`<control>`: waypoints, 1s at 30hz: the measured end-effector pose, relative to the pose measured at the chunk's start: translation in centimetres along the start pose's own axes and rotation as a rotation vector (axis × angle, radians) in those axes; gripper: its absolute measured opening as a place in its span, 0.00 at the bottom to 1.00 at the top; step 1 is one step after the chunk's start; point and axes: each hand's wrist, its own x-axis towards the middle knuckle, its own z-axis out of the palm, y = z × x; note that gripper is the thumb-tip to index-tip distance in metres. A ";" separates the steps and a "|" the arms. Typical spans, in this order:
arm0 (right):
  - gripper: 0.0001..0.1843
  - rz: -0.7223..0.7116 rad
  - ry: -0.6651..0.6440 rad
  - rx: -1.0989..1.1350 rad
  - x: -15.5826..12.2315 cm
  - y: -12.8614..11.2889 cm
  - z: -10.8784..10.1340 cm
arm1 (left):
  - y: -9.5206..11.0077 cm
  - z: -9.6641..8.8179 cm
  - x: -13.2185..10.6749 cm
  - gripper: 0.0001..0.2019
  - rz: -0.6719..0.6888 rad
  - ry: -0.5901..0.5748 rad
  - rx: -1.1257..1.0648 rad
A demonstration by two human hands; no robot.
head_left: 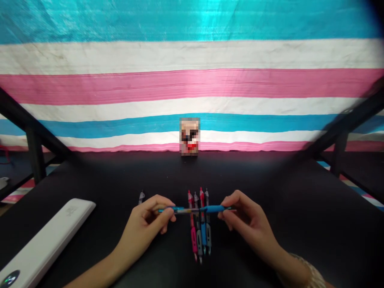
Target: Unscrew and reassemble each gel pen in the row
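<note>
My left hand pinches the teal-tipped end of a slim clear-barrelled pen. At its other end, my right hand grips the tip beside the light-blue rubber grip. The pen lies level between both hands; whether its two halves are joined or apart I cannot tell. Beneath it several pens lie side by side on the black table, with pink, grey and blue grips and red or dark push ends. Just behind my left hand, the clear and dark end of another pen pokes out, its rest hidden.
A white power bank with a lit display lies at the left. Far back on the black table stands a small card or box, its picture blurred. Dark frame bars flank both sides, and a striped sheet hangs behind.
</note>
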 end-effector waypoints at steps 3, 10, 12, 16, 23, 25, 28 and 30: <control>0.01 -0.132 -0.029 -0.187 -0.2 0.0 0.3 | 0.0 0.1 0.0 0.08 -0.026 -0.022 -0.028; 0.06 -0.288 -0.005 -0.423 0.1 0.0 0.2 | -0.2 0.1 0.0 0.07 -0.007 -0.038 -0.020; 0.12 -0.313 -0.029 -0.505 0.1 -0.3 0.1 | -0.2 0.1 -0.1 0.07 -0.006 -0.034 -0.018; 0.19 -0.351 -0.100 -0.541 0.0 -0.3 -0.1 | -0.1 0.1 -0.1 0.08 -0.004 -0.041 -0.011; 0.13 -0.388 -0.054 -0.549 -0.1 0.8 0.4 | 0.1 -0.1 0.2 0.11 -0.030 -0.006 -0.038; 0.07 -0.398 -0.044 -0.564 0.0 0.7 0.4 | 0.2 -0.1 0.3 0.12 -0.039 -0.005 -0.050; 0.06 -0.391 -0.065 -0.581 0.2 0.1 0.1 | 0.1 0.0 0.3 0.12 -0.055 -0.018 -0.073; 0.09 -0.389 -0.104 -0.582 0.3 -0.1 0.0 | 0.0 0.0 0.3 0.13 -0.059 -0.032 -0.093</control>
